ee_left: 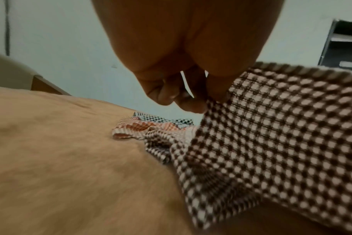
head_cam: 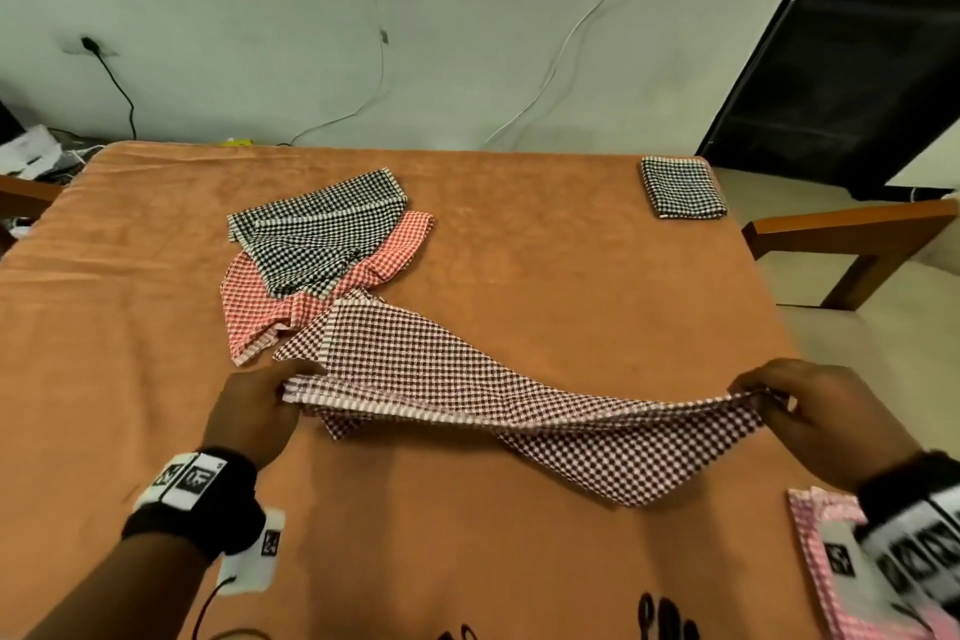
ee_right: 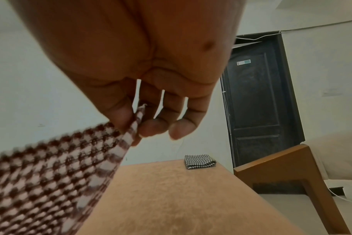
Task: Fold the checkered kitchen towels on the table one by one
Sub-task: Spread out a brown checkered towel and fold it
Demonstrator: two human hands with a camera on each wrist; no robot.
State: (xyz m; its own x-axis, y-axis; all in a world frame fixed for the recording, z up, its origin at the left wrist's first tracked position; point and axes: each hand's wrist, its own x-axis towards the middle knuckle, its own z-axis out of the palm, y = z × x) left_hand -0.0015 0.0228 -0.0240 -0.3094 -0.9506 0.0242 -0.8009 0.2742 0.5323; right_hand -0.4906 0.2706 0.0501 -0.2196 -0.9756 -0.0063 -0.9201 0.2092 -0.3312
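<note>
Head view: brown checkered towel [head_cam: 467, 379] is pinched at both ends, by left hand [head_cam: 254, 411] and right hand [head_cam: 826, 411], stretched along the near edge of the tabletop [head_cam: 571, 276]. Folded black towel [head_cam: 680, 187] is seen at the far right corner.

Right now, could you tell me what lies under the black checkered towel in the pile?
A red checkered towel lies under the black checkered towel, sticking out at its near-left and right sides. Its middle is covered, and anything beneath it on the table cannot be seen.
</note>
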